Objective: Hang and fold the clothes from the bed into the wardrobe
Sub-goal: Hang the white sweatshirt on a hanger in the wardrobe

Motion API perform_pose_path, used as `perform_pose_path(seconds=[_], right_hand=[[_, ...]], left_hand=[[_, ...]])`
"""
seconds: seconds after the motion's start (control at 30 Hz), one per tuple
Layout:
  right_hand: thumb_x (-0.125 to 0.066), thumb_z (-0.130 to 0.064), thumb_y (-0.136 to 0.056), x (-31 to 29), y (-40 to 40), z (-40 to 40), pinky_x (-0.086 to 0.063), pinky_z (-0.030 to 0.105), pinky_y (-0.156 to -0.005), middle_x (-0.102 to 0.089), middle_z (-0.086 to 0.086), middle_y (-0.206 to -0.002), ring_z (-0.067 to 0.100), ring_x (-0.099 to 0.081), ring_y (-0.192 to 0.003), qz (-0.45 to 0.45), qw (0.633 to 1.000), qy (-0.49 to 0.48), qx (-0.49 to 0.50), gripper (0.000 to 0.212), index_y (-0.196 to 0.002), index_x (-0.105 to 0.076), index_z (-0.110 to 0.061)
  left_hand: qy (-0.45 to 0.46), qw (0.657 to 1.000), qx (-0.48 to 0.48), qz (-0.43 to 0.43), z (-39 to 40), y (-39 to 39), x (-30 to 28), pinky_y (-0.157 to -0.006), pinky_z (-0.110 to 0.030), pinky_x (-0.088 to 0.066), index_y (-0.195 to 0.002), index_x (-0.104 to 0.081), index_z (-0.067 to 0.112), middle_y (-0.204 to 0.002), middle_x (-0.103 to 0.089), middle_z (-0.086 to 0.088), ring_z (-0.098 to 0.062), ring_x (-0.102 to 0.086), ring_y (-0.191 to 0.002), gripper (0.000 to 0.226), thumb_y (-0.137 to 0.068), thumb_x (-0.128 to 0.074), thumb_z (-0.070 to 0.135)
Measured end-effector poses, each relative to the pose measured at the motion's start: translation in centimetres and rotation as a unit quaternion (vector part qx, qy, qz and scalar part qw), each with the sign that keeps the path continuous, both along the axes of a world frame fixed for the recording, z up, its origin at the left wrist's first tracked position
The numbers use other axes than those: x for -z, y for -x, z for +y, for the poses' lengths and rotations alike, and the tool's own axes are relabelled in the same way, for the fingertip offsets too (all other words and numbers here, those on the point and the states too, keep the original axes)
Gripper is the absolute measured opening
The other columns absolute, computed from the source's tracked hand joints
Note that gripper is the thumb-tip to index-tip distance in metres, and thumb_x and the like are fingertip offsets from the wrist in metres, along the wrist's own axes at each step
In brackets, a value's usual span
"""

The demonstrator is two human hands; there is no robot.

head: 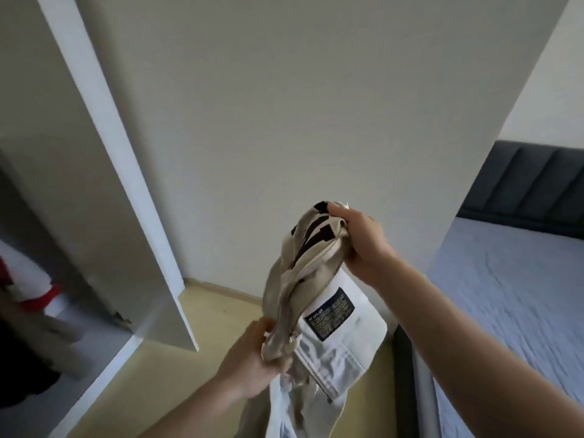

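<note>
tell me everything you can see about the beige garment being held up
The garment is beige, soft-looking fabric with black markings near its top, a pale zip running along it and a white lining that bears a dark printed label. It is bunched and twisted, held in the air and slanting down to the left, its loose end hanging below. The right hand grips its upper end and the left hand grips it lower down. Nothing else touches it.

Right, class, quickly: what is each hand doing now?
Left hand: grips the beige trousers at their lower bunch.
Right hand: grips the trousers' waistband.
</note>
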State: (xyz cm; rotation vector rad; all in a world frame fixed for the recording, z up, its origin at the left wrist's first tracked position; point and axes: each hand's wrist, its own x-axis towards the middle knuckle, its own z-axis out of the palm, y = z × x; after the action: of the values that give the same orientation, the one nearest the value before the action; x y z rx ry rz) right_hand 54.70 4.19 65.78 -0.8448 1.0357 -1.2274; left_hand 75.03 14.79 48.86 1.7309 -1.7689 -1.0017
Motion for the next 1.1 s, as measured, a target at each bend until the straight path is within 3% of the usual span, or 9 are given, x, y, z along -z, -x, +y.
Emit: perform_pose_path(seconds=[0.1, 0.23, 0.33, 0.53, 0.7, 0.77, 0.83, 1.0, 1.1], right_hand=[[-0.069, -0.019, -0.091, -0.8, -0.8, -1.2, -0.061, 0.031, -0.067, -0.076, 0.011, -0.089, 0.024, -0.075, -0.078, 0.016, 0.999, 0.021, -0.034, 0.021, -0.107, -0.071, -0.005], [-0.076, -0.030, -0.078, -0.4, 1.8, -3.1, -0.060, 0.032, -0.061, -0.078, 0.013, -0.087, 0.029, -0.077, -0.079, 0.159, 0.984, 0.074, -0.045, 0.016, -0.084, -0.078, -0.015], [-0.077, -0.038, -0.080, 1.4, 4.6, -6.1, -0.061, 0.040, -0.066, -0.077, 0.011, -0.082, 0.033, -0.075, -0.080, 0.341, 0.937, 0.072, -0.007, 0.024, -0.080, -0.075, -0.014], [-0.080, -0.044, -0.083, 6.7, 3.4, -6.9, -0.044, 0.045, -0.108, -0.045, 0.012, -0.143, 0.032, -0.051, -0.127, 0.540, 0.830, 0.052, -0.131, 0.081, -0.148, -0.038, -0.020], [-0.079, -0.073, -0.066, 6.4, -2.3, -2.8, -0.045, 0.008, -0.074, -0.058, -0.037, -0.115, -0.014, -0.057, -0.100, 0.463, 0.778, 0.214, -0.367, 0.074, -0.129, -0.045, -0.055], [-0.074, -0.059, -0.082, 6.3, -4.6, -2.5, -0.041, 0.016, -0.060, -0.065, -0.019, -0.081, 0.001, -0.057, -0.068, 0.455, 0.772, 0.263, -0.358, 0.034, -0.102, -0.062, -0.034], [-0.066, -0.036, -0.096, 5.9, -6.0, -3.2, -0.034, 0.031, -0.058, -0.049, -0.007, -0.060, 0.009, -0.041, -0.059, 0.427, 0.796, 0.277, -0.329, 0.033, -0.076, -0.058, -0.011], [-0.058, -0.012, -0.093, 2.5, -11.1, -3.1, -0.044, 0.028, -0.060, -0.063, -0.001, -0.065, 0.003, -0.052, -0.061, 0.345, 0.795, 0.316, -0.386, 0.023, -0.073, -0.068, -0.014], [-0.056, -0.014, -0.096, 1.0, -16.4, -0.7, -0.049, 0.020, -0.063, -0.071, 0.001, -0.076, 0.003, -0.062, -0.067, 0.298, 0.785, 0.326, -0.433, 0.027, -0.078, -0.075, -0.020]], left_hand=[[-0.089, 0.991, -0.077, 0.066, -1.5, -1.4, 2.6, -0.049, -0.016, -0.038, -0.075, -0.066, 0.028, -0.053, -0.062, 0.012, -0.006, -0.064, -0.060, 0.024, -0.089, -0.077, 0.045], [-0.064, 0.985, -0.143, 0.069, -3.2, -5.0, 3.6, -0.066, -0.027, -0.043, -0.086, -0.073, 0.012, -0.080, -0.074, -0.004, -0.024, -0.071, -0.083, 0.019, -0.099, -0.061, 0.019], [-0.005, 0.982, -0.179, 0.052, -4.3, -6.7, 0.8, -0.062, -0.028, -0.042, -0.077, -0.067, 0.021, -0.066, -0.066, 0.005, -0.015, -0.061, -0.065, 0.023, -0.096, -0.056, 0.018], [0.146, 0.971, -0.191, 0.015, -7.0, -6.5, -9.1, -0.055, -0.026, -0.034, -0.064, -0.049, 0.012, -0.054, -0.046, 0.009, -0.008, -0.039, -0.054, 0.022, -0.073, -0.050, 0.032], [0.193, 0.971, -0.137, -0.046, -7.9, -3.8, -13.1, -0.050, -0.025, -0.025, -0.062, -0.037, 0.006, -0.054, -0.033, 0.004, -0.012, -0.029, -0.055, 0.029, -0.085, -0.055, 0.010], [0.189, 0.975, -0.095, -0.068, -7.5, -3.5, -13.3, -0.052, -0.028, -0.025, -0.061, -0.036, 0.007, -0.056, -0.032, 0.000, -0.012, -0.027, -0.055, 0.032, -0.084, -0.056, 0.013], [0.179, 0.976, -0.105, -0.068, -6.9, -4.8, -13.0, -0.054, -0.031, -0.027, -0.062, -0.043, 0.007, -0.058, -0.036, -0.004, -0.009, -0.029, -0.056, 0.032, -0.085, -0.061, 0.020], [0.128, 0.970, -0.200, -0.056, -2.5, -11.1, -10.9, -0.056, -0.017, -0.038, -0.069, -0.067, 0.030, -0.058, -0.058, 0.014, -0.002, -0.052, -0.055, 0.035, -0.083, -0.070, 0.062], [0.082, 0.960, -0.251, -0.093, 1.3, -15.1, -8.0, -0.074, -0.029, -0.056, -0.086, -0.072, 0.027, -0.081, -0.071, 0.010, -0.005, -0.068, -0.078, 0.038, -0.081, -0.064, 0.064]])
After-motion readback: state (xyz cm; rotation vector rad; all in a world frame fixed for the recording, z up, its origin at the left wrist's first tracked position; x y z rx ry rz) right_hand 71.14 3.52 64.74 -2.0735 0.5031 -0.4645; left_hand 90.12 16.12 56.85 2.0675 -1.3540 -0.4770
